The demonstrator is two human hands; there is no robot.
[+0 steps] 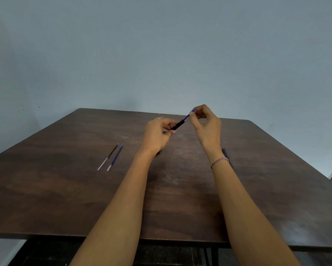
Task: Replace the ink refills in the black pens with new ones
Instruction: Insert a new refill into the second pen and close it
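Background: plain blue-grey wall behind a dark brown wooden table.
Left hand: raised above the table's far half, fingers curled round the black pen barrel; ring on one finger.
Right hand: fingers pinch the upper end of the inserted refill; braided bracelet on the wrist.
Pen barrel: held clear of the table, tilted up toward the right.
Inserted refill: blue, protruding from the barrel's open upper end.
Loose dark refill: flat on the table, left of the left forearm.
Loose blue refill: just beside the dark one, roughly parallel.
Second black pen: on the table, mostly hidden behind the right wrist.
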